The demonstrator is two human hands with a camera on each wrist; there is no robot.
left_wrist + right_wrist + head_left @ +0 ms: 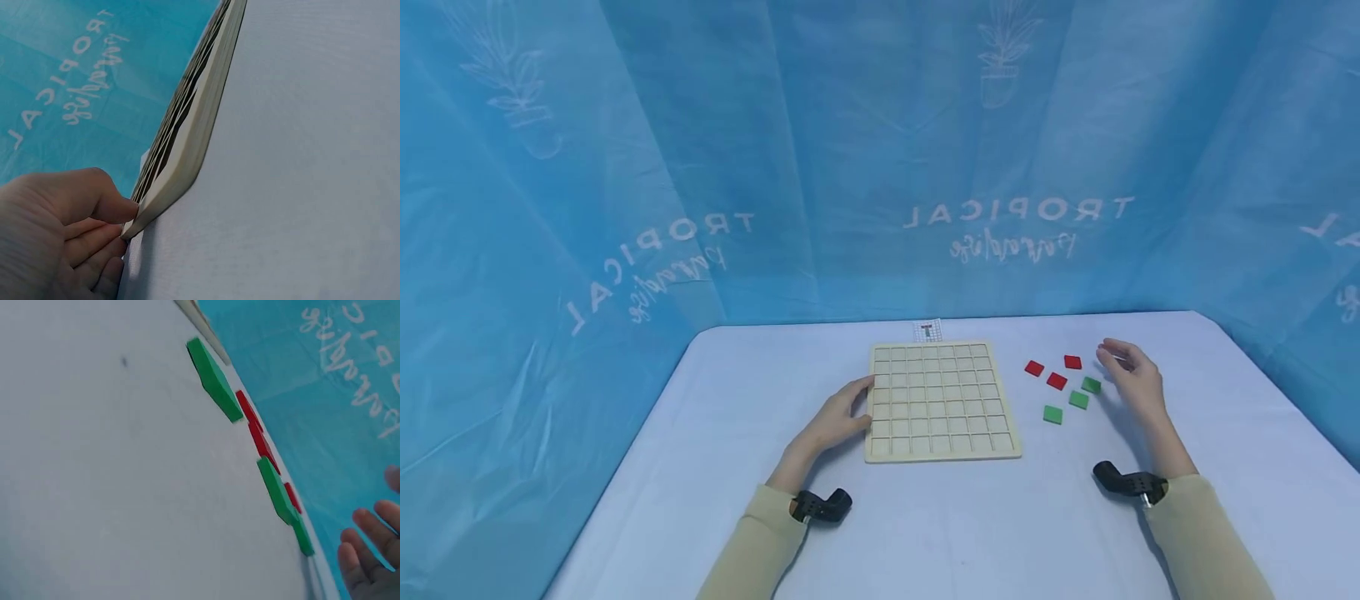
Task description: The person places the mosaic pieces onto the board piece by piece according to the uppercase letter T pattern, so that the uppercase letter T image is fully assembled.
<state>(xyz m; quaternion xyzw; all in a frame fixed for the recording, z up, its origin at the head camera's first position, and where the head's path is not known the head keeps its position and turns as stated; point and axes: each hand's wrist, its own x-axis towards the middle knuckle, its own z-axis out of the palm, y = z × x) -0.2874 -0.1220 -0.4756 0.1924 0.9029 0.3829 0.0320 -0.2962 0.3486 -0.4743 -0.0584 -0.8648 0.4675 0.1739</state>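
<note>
A pale wooden board divided into a grid of square cells lies on the table. My left hand touches its left edge, thumb and fingers spread apart along the rim; in the left wrist view the thumb meets the board's edge. To the right of the board lie red tiles and green tiles, small, flat and square. Just beyond the tiles on the right, my right hand is raised above the table, fingers loosely bent, with nothing seen in it.
A small white card printed with a grid and a T-like figure lies behind the board. The table has a white cover. Blue printed curtains hang around its back and sides.
</note>
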